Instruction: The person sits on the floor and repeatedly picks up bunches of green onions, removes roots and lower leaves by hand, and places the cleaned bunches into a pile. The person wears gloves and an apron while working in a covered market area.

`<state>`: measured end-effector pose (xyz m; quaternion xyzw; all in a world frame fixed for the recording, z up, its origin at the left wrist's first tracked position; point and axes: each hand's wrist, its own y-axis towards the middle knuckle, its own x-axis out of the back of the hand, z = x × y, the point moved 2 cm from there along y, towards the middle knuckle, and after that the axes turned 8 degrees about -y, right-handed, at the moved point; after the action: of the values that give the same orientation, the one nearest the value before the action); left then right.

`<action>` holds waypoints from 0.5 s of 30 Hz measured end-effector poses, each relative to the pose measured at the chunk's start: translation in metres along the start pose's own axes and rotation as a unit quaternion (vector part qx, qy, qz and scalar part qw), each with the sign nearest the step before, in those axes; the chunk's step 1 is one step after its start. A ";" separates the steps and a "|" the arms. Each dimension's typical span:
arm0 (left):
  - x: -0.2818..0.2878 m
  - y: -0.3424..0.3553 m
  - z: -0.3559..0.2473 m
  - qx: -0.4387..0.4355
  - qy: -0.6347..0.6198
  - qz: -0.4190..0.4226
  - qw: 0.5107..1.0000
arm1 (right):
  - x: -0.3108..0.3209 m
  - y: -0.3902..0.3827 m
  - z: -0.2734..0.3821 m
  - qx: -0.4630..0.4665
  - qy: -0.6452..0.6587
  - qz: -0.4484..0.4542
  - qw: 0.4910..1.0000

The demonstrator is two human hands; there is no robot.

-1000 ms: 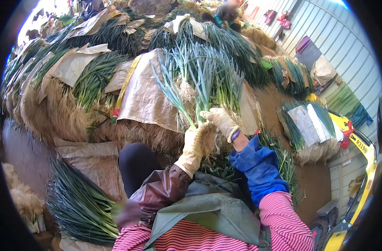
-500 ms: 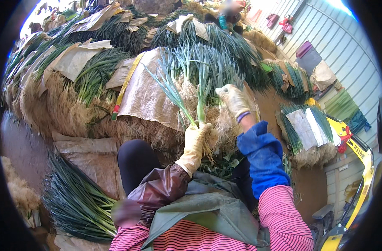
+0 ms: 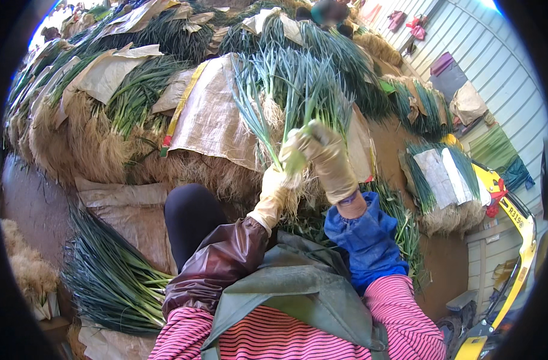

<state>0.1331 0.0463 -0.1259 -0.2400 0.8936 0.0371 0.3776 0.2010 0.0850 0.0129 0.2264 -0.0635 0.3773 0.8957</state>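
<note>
Head view gives us, largest first, a long heap of green onions [image 3: 136, 99] across the far side, roots toward us, sheets laid over parts of it. To the far right we have a pale ribbed wall [image 3: 496, 72]. Our dark green apron [image 3: 298, 288] fills the near middle, over a pink striped top [image 3: 268, 336]. At near left lies a loose bundle of onions [image 3: 115, 273], its dark leaves pointing left. On the right stands a yellow machine arm [image 3: 523, 240], and just left of it a smaller onion stack [image 3: 448, 219] under pale covers. Near the heap's middle we see a light brown sheet [image 3: 211, 120], a yellow strip [image 3: 188, 105] running along its left edge.

Our gloved right hand [image 3: 328, 159] is raised just to the right of and above the left one, fingers curled in; blur hides the fingertips, so we cannot tell whether they pinch anything. Our gloved left hand [image 3: 273, 195] is closed around the lower ends of a few onion stalks [image 3: 270, 149]. These are in front of the heap, leaves up and leaning left, thin roots hanging beside the glove.
</note>
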 end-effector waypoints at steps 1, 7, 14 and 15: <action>-0.001 -0.002 0.000 0.019 -0.021 0.010 1.000 | 0.005 0.002 0.005 -0.011 0.043 -0.016 0.999; -0.009 -0.017 -0.027 0.079 -0.126 0.040 0.988 | 0.062 0.007 -0.080 -0.227 0.094 -0.094 0.965; -0.005 -0.036 -0.023 0.119 -0.248 0.110 0.955 | -0.006 0.009 -0.109 -0.329 0.253 -0.010 0.910; -0.003 -0.038 -0.015 0.146 -0.303 0.109 0.936 | -0.001 0.012 -0.117 -0.313 0.340 0.047 0.885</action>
<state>0.1421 0.0098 -0.1091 -0.0611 0.7531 0.0180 0.6548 0.1850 0.1447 -0.0876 -0.2114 0.1195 0.4329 0.8681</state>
